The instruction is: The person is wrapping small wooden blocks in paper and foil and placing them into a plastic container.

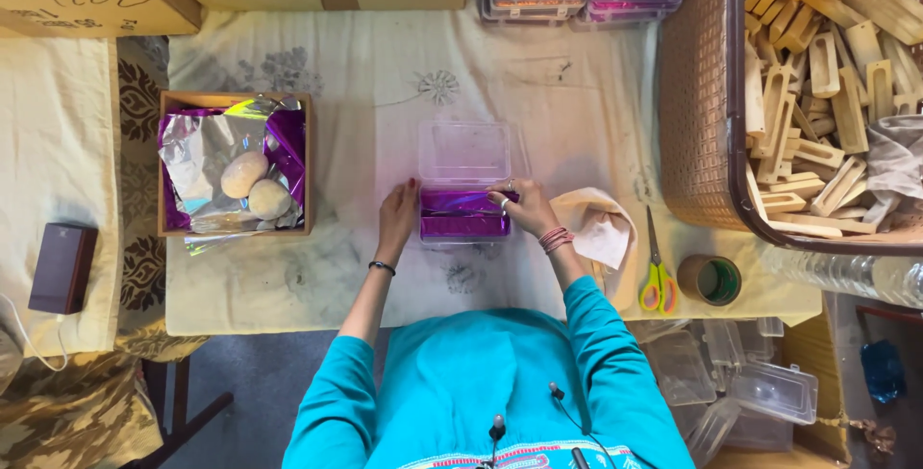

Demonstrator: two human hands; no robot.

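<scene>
Two hands line a clear box with purple foil at the table's middle.

The cloth-covered table [577, 123] carries a basket of wooden pieces [817, 94] at its right edge, a wooden tray [236, 166] near the left. The clear plastic box [464, 181], lid up, looks light, stiff and slippery; best held by its side walls. Its purple foil [460, 214] seems thin and crease-prone. Left hand [397, 222] rests flat against the box's side; right hand [522, 207] pinches the foil's edge.

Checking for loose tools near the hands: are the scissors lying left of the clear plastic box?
No, the scissors lie on the cloth to the right of the clear plastic box, beside a tape roll.
</scene>
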